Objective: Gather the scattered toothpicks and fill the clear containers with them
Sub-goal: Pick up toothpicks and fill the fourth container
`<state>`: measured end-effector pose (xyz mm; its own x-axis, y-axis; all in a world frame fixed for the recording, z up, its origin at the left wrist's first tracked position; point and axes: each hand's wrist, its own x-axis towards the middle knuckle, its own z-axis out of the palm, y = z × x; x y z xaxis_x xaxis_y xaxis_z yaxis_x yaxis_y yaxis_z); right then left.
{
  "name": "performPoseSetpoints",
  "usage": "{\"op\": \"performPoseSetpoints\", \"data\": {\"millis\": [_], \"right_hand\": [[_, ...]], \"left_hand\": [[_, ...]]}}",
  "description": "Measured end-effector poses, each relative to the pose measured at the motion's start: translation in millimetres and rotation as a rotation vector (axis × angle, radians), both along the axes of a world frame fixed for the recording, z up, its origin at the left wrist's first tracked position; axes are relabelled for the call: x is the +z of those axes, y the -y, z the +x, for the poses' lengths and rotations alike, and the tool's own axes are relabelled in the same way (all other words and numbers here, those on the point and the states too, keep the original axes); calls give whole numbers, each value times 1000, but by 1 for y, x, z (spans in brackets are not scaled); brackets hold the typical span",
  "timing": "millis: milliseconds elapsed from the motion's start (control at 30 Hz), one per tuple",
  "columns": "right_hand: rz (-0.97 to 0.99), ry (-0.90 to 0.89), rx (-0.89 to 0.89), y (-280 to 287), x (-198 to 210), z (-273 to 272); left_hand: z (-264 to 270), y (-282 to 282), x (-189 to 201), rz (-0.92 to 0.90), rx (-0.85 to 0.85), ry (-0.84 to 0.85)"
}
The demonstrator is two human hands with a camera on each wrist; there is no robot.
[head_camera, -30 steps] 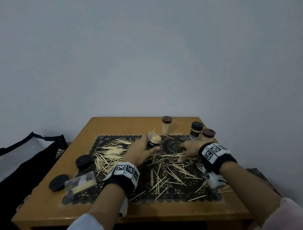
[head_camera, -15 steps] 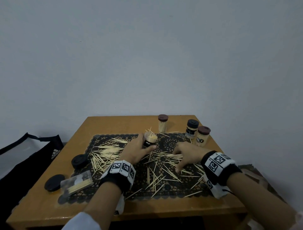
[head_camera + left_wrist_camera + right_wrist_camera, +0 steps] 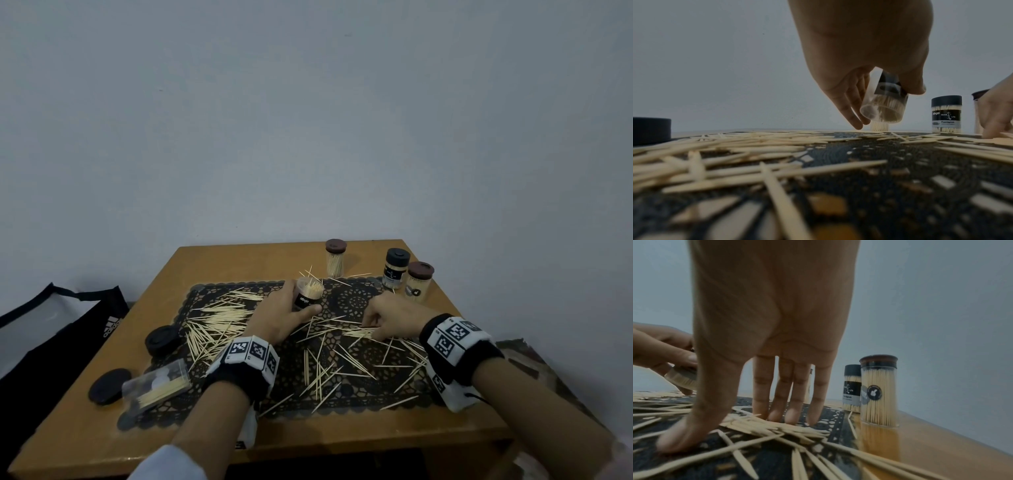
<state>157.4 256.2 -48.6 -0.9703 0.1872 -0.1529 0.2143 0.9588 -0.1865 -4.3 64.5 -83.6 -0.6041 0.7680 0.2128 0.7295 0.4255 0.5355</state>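
Over the black lace mat [image 3: 356, 301], the left hand [image 3: 277, 318] grips an open clear container [image 3: 307, 296], tilted and part full of toothpicks. Right hand [image 3: 394, 317] has straight fingers [image 3: 777, 395] pressing down on a bunch of loose toothpicks [image 3: 358, 333]. Loads more lie scattered across the mat, and three capped containers [image 3: 395, 272] stand near the table's far edge.

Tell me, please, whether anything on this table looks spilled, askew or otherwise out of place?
Yes. Loose toothpicks lie strewn across the black lace mat, a few beyond its edge on the table. The open container in the left hand is tilted, with toothpicks poking out unevenly. Two black lids sit off any container.
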Motion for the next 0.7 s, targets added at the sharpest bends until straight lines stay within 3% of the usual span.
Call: {"op": "performPoseSetpoints", "data": {"millis": [433,700], "right_hand": [[-31,-3,8,-2,5,-1],[224,4,67,12,0,-2]], "left_hand": [[1,0,1,-30,7,5],[5,-1,4,-41,2,3]]}}
